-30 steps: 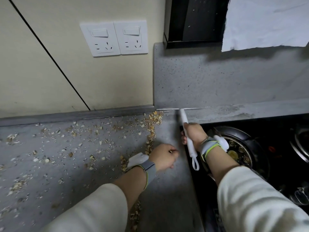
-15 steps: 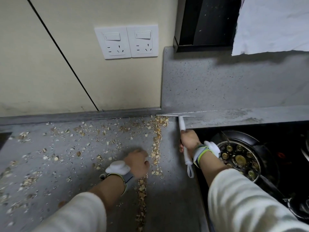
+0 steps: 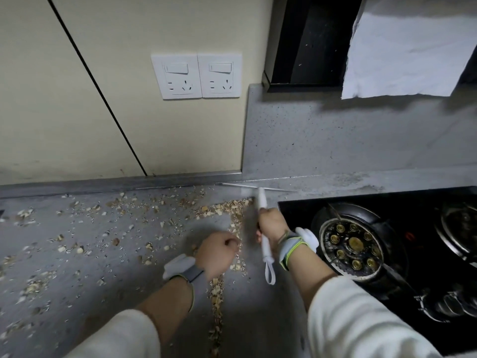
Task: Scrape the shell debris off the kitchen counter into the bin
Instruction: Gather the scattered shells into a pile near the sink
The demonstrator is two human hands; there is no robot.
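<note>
Tan shell debris (image 3: pixel 124 228) is scattered across the grey kitchen counter (image 3: pixel 77 280), with a denser ridge of shells (image 3: pixel 216 301) running from the back wall toward the front edge. My right hand (image 3: pixel 272 224) grips the white handle of a scraper (image 3: pixel 265 244). Its thin blade (image 3: pixel 254 187) lies along the back of the counter next to the wall. My left hand (image 3: pixel 219 250) is curled into a fist on the counter beside the ridge, and nothing shows in it. No bin is in view.
A black gas hob (image 3: pixel 387 241) with a brass burner (image 3: pixel 353 245) lies right of the scraper. Two white wall sockets (image 3: pixel 197 76) sit above the counter. A white cloth (image 3: pixel 410 45) hangs at the top right.
My left hand has drawn back left from beside the scraper and closed into a fist. The scraper blade stays at the back wall. The camera view has shifted left.
</note>
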